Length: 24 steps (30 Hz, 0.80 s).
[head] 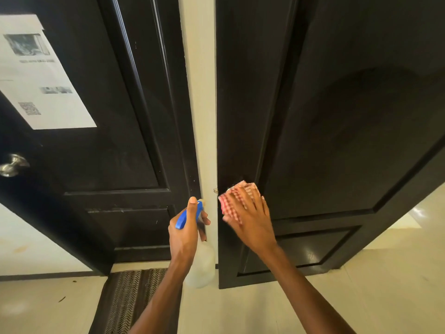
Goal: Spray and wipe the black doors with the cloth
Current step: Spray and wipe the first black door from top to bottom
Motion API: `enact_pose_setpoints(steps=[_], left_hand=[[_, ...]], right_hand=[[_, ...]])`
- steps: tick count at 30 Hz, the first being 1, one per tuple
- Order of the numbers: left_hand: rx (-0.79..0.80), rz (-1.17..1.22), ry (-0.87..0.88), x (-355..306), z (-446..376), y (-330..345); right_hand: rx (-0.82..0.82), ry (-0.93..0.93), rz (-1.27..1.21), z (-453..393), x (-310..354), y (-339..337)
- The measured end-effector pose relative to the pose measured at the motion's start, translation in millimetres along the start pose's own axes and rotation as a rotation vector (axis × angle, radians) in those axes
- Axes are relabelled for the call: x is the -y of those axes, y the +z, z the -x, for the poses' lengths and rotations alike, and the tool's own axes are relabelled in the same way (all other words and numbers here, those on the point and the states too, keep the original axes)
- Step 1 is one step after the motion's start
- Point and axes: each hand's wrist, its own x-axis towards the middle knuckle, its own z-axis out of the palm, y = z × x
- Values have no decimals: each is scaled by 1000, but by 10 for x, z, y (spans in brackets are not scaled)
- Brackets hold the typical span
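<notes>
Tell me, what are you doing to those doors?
A person is cleaning two black doors. The right hand presses a red checked cloth flat against the right door, near its left edge. The left hand grips a spray bottle with a blue top, held in front of the pale strip between the doors. The left door has a paper stuck on it and a silver knob.

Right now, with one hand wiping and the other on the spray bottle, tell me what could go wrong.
1. The right hand presses the cloth flat near the right door's edge; that door looks ajar, so a hard push may swing it.
2. The spray bottle in the left hand points toward the left door; mist could wet the paper notice.
3. Drips may land on the floor mat.
</notes>
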Motion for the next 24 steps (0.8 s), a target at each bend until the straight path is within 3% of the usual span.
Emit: enact_pose_setpoints(steps=[2, 7, 24], left_hand=[[-7, -3, -2, 7, 25, -9], [-13, 0, -17, 20, 69, -57], [28, -3, -4, 63, 271, 19]], right_hand=[[62, 15, 86, 28, 71, 26], [-28, -92, 179, 5, -83, -163], [28, 88, 202, -122, 103, -126]])
